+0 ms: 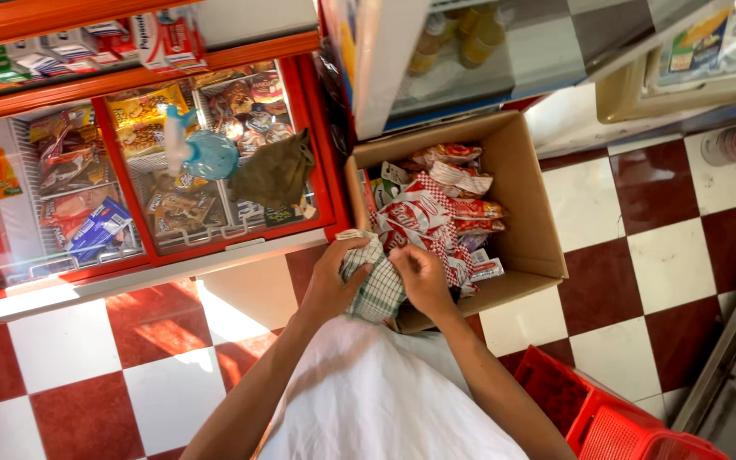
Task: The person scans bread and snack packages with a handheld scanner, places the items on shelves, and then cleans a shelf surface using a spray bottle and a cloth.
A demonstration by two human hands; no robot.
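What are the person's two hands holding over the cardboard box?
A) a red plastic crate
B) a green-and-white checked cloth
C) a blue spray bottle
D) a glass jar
B: both the left hand and the right hand grip the checked cloth at the near edge of the cardboard box.

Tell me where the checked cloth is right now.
Head view, centre: the checked cloth is held between the left hand and right hand, at the cardboard box's near-left corner.
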